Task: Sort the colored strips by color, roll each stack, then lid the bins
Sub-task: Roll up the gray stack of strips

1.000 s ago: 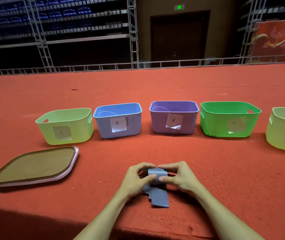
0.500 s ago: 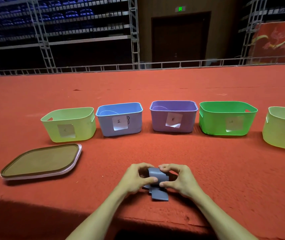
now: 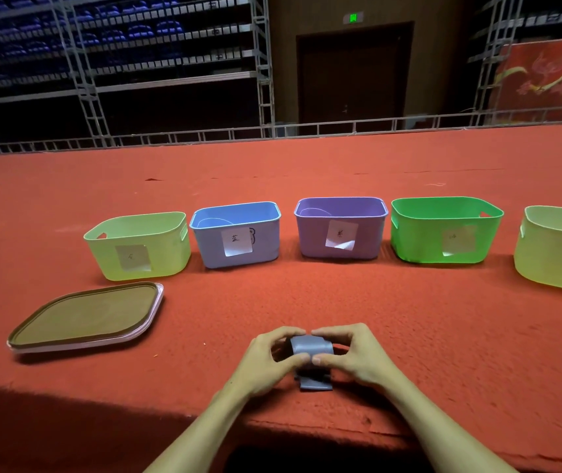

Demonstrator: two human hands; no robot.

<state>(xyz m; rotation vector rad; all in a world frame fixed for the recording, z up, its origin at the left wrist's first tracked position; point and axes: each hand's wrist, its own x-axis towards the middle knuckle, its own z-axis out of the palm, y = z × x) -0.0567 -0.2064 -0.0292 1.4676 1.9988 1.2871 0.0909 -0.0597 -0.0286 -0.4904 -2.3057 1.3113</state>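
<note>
A stack of grey-blue strips (image 3: 312, 349) lies on the red carpeted platform near its front edge, mostly wound into a roll. My left hand (image 3: 266, 361) and my right hand (image 3: 354, 353) pinch the roll from either side, thumbs at the near face, fingers curled over the top. A short loose tail of the strips pokes out below the roll. Behind stand open bins in a row: yellow-green (image 3: 138, 245), blue (image 3: 237, 233), purple (image 3: 341, 227), green (image 3: 445, 228) and a second yellow-green (image 3: 559, 249) at the right edge.
A stack of brown lids with a pink rim (image 3: 85, 317) lies flat at the left, in front of the yellow-green bin. Each bin carries a paper label. The platform's front edge (image 3: 307, 425) runs just below my wrists. Metal scaffolding stands beyond the platform.
The loose tail of the strips has grown shorter as both hands wound the roll tighter. The view shifted slightly to the left; the bins and lids stayed put.
</note>
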